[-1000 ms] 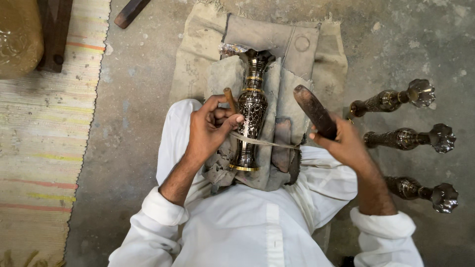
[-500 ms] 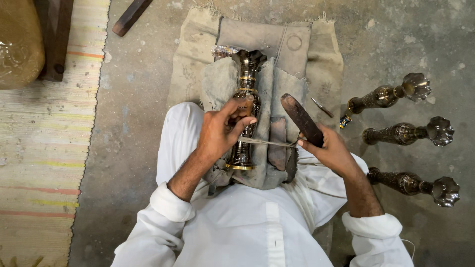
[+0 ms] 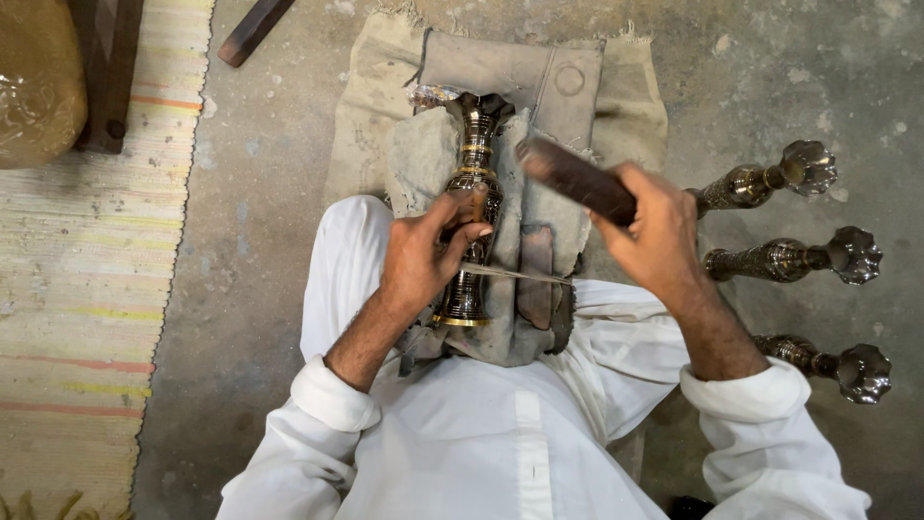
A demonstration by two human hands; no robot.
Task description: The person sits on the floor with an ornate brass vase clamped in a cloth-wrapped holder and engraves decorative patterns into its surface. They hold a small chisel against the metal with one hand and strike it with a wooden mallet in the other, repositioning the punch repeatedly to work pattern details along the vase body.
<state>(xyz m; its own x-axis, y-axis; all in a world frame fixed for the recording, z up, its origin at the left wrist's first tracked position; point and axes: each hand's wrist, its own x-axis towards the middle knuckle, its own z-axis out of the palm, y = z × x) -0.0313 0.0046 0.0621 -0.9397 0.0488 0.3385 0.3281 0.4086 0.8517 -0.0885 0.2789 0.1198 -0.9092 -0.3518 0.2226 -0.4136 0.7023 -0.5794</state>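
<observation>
A dark engraved metal vase with gold bands (image 3: 474, 173) lies on a folded grey cloth pad (image 3: 549, 87) between my knees. My left hand (image 3: 423, 255) rests on the vase's middle and pinches a thin metal chisel (image 3: 520, 274) against it. My right hand (image 3: 650, 231) is raised over the pad, shut on a dark wooden mallet (image 3: 573, 178) that points up and left.
Three similar dark metal vases (image 3: 770, 178) (image 3: 799, 258) (image 3: 837, 364) lie on the concrete floor to my right. A striped woven mat (image 3: 87, 289) covers the left. A wooden stick (image 3: 252, 29) lies at the top, a sack (image 3: 38, 77) at top left.
My right hand has lifted the mallet upward and toward the centre. My left hand stays on the vase with the chisel, shifted slightly.
</observation>
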